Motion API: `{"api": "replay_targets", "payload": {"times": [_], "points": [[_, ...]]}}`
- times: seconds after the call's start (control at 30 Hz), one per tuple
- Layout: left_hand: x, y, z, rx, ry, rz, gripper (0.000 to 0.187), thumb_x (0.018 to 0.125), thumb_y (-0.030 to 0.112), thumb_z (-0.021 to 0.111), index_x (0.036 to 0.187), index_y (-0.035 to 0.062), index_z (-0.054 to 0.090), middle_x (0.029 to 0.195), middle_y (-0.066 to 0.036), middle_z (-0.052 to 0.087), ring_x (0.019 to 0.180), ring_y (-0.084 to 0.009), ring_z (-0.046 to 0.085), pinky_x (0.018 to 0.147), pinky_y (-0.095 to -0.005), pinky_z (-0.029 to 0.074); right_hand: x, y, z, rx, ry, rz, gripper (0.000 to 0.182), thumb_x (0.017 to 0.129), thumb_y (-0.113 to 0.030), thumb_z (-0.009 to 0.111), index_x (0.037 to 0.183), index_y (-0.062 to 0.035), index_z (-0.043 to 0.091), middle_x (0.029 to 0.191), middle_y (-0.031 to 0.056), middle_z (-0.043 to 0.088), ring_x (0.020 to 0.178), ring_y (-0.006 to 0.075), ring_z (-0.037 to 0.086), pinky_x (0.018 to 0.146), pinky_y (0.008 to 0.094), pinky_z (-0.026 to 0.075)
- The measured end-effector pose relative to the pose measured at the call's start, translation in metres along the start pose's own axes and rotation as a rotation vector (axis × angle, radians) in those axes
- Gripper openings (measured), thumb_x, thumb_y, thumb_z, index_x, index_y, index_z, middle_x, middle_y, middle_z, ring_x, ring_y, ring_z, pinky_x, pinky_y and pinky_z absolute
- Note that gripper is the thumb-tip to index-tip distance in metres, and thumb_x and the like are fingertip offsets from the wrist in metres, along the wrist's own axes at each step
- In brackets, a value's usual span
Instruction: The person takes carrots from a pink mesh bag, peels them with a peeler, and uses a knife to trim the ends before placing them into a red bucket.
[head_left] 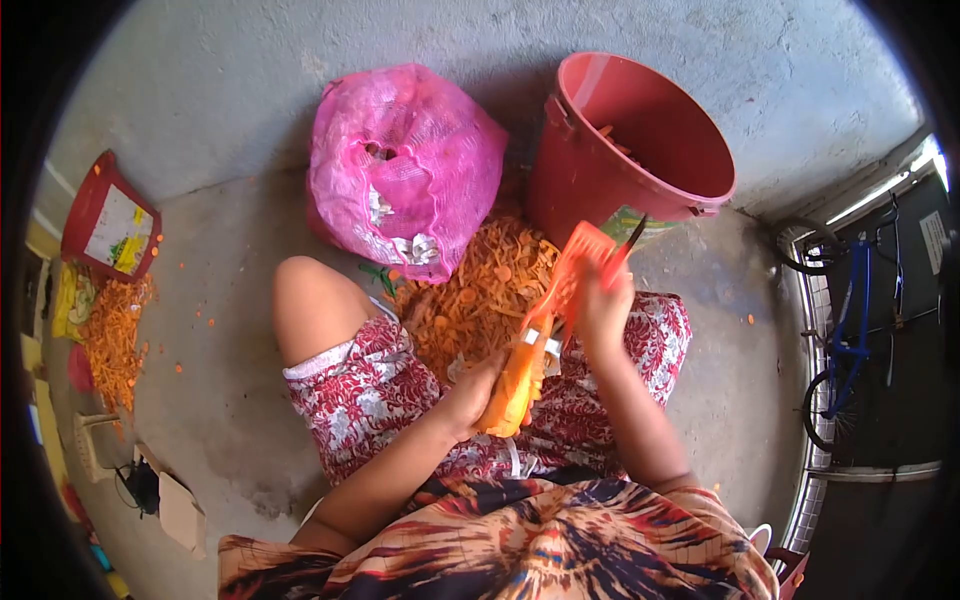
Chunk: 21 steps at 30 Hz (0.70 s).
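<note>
My left hand (468, 402) is closed around a thick orange carrot (512, 392), held at a slant above my lap. Small white bits, perhaps tape, show near its upper end. My right hand (606, 305) is closed on a red-handled knife (634, 238) whose dark, pointed blade sticks up to the right. Beside those fingers, just above the carrot's upper end, is a bright orange-red slotted piece (580, 254); what it is and how it is held I cannot make out. Below and beyond the hands spreads a pile of carrot peelings (470, 290).
A pink mesh sack (400, 165) stands behind the peelings, by the wall. To its right is a big red bucket (570, 170) with orange pieces inside. At left, a tipped red bucket (85, 215) lies near more orange pieces (115, 335). A blue bicycle (850, 330) stands at right.
</note>
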<state>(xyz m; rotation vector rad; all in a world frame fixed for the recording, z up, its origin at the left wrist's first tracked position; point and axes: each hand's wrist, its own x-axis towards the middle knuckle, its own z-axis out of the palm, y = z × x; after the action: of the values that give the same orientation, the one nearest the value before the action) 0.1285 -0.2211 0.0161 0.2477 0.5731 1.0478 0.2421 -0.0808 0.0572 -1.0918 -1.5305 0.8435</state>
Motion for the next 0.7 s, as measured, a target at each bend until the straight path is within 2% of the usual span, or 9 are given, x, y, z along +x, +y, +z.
{"api": "replay_targets", "payload": {"times": [0.03, 0.07, 0.13, 0.33, 0.37, 0.5, 0.63, 0.67, 0.7], "points": [[-0.001, -0.002, 0.001, 0.003, -0.022, -0.010, 0.047, 0.086, 0.048, 0.034, 0.102, 0.0055, 0.046, 0.079, -0.013, 0.057, 0.062, -0.0224, 0.060, 0.049, -0.0332, 0.051, 0.018, 0.003, -0.003, 0.039, 0.067, 0.105, 0.005, 0.083, -0.005, 0.049, 0.086, -0.0019, 0.052, 0.067, 0.0010, 0.054, 0.056, 0.0077, 0.047, 0.050, 0.0220, 0.040], [-0.001, -0.002, 0.001, 0.012, -0.049, -0.017, 0.048, 0.086, 0.049, 0.034, 0.102, 0.0058, 0.046, 0.079, -0.013, 0.056, 0.063, -0.0225, 0.060, 0.050, -0.0332, 0.051, 0.033, 0.009, -0.005, 0.010, 0.176, 0.050, 0.008, 0.085, -0.010, 0.049, 0.084, -0.0021, 0.050, 0.064, -0.0005, 0.052, 0.054, 0.0059, 0.044, 0.048, 0.0214, 0.037], [0.000, 0.001, 0.000, -0.020, -0.058, -0.023, 0.047, 0.086, 0.048, 0.034, 0.103, 0.0053, 0.046, 0.080, -0.014, 0.056, 0.066, -0.0234, 0.060, 0.052, -0.0342, 0.051, 0.046, 0.003, -0.013, 0.104, 0.166, 0.124, 0.008, 0.085, -0.010, 0.048, 0.083, -0.0024, 0.049, 0.062, -0.0013, 0.050, 0.053, 0.0056, 0.043, 0.048, 0.0209, 0.036], [0.000, 0.005, -0.006, -0.108, -0.021, -0.043, 0.049, 0.087, 0.045, 0.032, 0.102, 0.0012, 0.048, 0.082, -0.015, 0.057, 0.070, -0.0249, 0.060, 0.055, -0.0357, 0.051, -0.009, -0.011, -0.001, 0.129, -0.110, 0.071, 0.007, 0.083, -0.007, 0.048, 0.086, -0.0021, 0.051, 0.066, -0.0006, 0.052, 0.053, 0.0050, 0.046, 0.044, 0.0197, 0.037], [0.001, 0.005, -0.005, -0.104, -0.011, -0.023, 0.050, 0.087, 0.046, 0.032, 0.101, 0.0008, 0.048, 0.082, -0.015, 0.057, 0.070, -0.0249, 0.060, 0.055, -0.0352, 0.051, -0.020, -0.020, 0.004, 0.246, -0.134, 0.159, 0.009, 0.084, -0.006, 0.048, 0.089, -0.0009, 0.051, 0.070, 0.0010, 0.054, 0.057, 0.0055, 0.048, 0.049, 0.0202, 0.040], [0.005, 0.000, -0.004, -0.054, 0.064, 0.094, 0.050, 0.087, 0.046, 0.031, 0.102, 0.0008, 0.048, 0.081, -0.015, 0.058, 0.069, -0.0245, 0.060, 0.056, -0.0337, 0.050, -0.036, -0.019, 0.007, 0.014, -0.204, 0.093, 0.011, 0.084, -0.008, 0.048, 0.090, 0.0005, 0.052, 0.074, 0.0028, 0.055, 0.066, 0.0077, 0.050, 0.060, 0.0224, 0.043], [0.000, 0.001, 0.000, 0.094, 0.018, 0.110, 0.047, 0.088, 0.043, 0.030, 0.102, 0.0024, 0.048, 0.080, -0.014, 0.058, 0.068, -0.0238, 0.059, 0.059, -0.0339, 0.050, -0.017, -0.008, 0.003, -0.207, -0.102, -0.055, 0.006, 0.081, -0.006, 0.051, 0.085, -0.0025, 0.053, 0.070, 0.0046, 0.055, 0.061, 0.0098, 0.050, 0.054, 0.0223, 0.041], [0.000, 0.000, -0.001, 0.102, 0.025, 0.129, 0.045, 0.089, 0.042, 0.030, 0.102, 0.0028, 0.048, 0.081, -0.014, 0.058, 0.067, -0.0235, 0.059, 0.059, -0.0337, 0.049, 0.003, 0.002, 0.004, -0.095, 0.046, -0.191, 0.008, 0.081, -0.006, 0.052, 0.076, -0.0019, 0.046, 0.057, 0.0065, 0.048, 0.050, 0.0101, 0.045, 0.045, 0.0260, 0.039], [0.000, -0.004, -0.001, 0.109, 0.033, 0.147, 0.044, 0.089, 0.042, 0.030, 0.102, 0.0032, 0.047, 0.081, -0.014, 0.058, 0.066, -0.0233, 0.059, 0.059, -0.0336, 0.049, 0.018, 0.004, 0.001, -0.096, 0.120, -0.083, 0.007, 0.082, -0.007, 0.050, 0.078, -0.0021, 0.047, 0.060, 0.0044, 0.049, 0.051, 0.0089, 0.044, 0.045, 0.0246, 0.039]]}}
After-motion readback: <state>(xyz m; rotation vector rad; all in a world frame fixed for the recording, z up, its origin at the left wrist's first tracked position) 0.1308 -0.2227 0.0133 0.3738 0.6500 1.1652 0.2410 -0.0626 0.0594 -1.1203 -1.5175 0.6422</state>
